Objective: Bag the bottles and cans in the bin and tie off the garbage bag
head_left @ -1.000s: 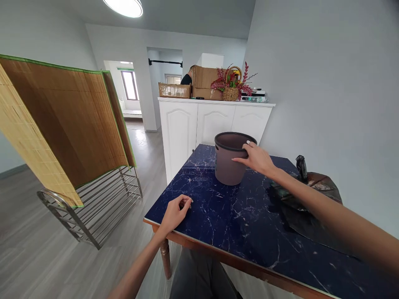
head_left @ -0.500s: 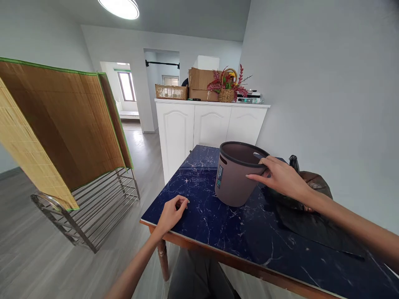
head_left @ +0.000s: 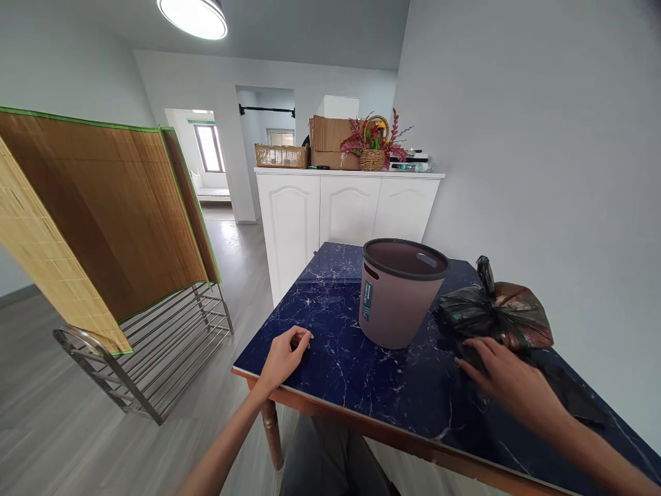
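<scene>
Dark blue marbled surface (head_left: 361, 372), seen from the head camera. A brown bin (head_left: 399, 293) stands upright on it, open and apparently empty. Just right of the bin lies a tied black bag (head_left: 496, 318). The right hand (head_left: 509, 386) reaches toward the bag, fingers (head_left: 472, 348) loosely spread, touching or nearly touching its near edge. The left hand (head_left: 284, 355) rests at the surface's near edge, fingers curled loosely, holding nothing visible. The step in hand looks like taking hold of the bag; that calls for closing around its knotted top.

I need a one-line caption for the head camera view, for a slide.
Right hand reaches the tied black bag beside a brown bin; left hand rests on the blue marble table.
</scene>
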Available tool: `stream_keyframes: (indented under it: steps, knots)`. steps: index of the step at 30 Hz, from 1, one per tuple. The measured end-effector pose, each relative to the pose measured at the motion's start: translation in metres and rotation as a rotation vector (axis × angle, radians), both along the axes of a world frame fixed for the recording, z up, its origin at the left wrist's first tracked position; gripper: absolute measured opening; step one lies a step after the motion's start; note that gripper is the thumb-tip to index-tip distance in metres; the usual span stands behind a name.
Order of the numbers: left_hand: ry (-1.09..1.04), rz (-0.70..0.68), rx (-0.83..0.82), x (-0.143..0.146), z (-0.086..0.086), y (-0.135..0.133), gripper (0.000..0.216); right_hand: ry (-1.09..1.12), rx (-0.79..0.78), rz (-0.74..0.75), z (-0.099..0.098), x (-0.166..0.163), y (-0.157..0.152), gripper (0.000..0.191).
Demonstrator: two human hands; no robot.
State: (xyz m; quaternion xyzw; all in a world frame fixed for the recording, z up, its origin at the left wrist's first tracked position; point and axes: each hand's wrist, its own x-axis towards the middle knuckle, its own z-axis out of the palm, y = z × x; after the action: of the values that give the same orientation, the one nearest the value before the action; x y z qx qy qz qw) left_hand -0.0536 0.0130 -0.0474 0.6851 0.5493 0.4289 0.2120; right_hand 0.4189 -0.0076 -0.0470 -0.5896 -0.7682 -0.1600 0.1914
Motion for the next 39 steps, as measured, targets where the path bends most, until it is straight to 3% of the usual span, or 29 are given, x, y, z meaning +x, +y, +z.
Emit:
stream_keyframes:
  steps: [3, 5, 9, 15, 23, 27, 30, 32, 35, 39]
  knots:
    - [0.005, 0.000, 0.006, -0.001, -0.002, 0.001, 0.037, -0.125, 0.024, -0.141, -0.053, 0.014, 0.000, 0.041]
    - [0.007, 0.002, 0.007, -0.002, -0.004, 0.003, 0.037, -0.158, 0.033, -0.203, -0.067, 0.019, 0.001, 0.041]
    - [0.009, 0.009, 0.003, -0.001, -0.006, 0.004, 0.037, -0.171, 0.017, -0.244, -0.065, 0.022, 0.002, 0.040]
    - [0.015, 0.010, -0.003, -0.001, -0.004, 0.002, 0.039, -0.150, 0.068, -0.185, -0.067, 0.013, -0.012, 0.031]
    - [0.008, 0.002, -0.012, 0.000, -0.003, 0.002, 0.038, -0.046, 0.082, 0.006, -0.071, -0.046, -0.055, 0.033]
    - [-0.002, -0.008, -0.016, 0.001, -0.002, 0.001, 0.038, 0.194, -0.092, 0.161, -0.043, -0.093, -0.062, 0.036]
    - [-0.013, -0.037, -0.025, 0.001, 0.001, 0.000, 0.039, 0.495, -0.429, 0.390, 0.001, -0.127, -0.062, 0.021]
    - [-0.024, -0.081, -0.034, 0.004, 0.006, -0.003, 0.040, 0.727, -0.651, 0.461, 0.034, -0.148, -0.059, 0.031]
    - [-0.129, -0.258, -0.072, 0.014, 0.018, -0.014, 0.044, 1.059, -0.776, 0.530, 0.071, -0.170, -0.052, 0.033]
    - [-0.363, -0.579, -0.132, 0.037, 0.041, -0.037, 0.068, 1.468, -0.818, 0.553, 0.094, -0.186, -0.038, 0.039]
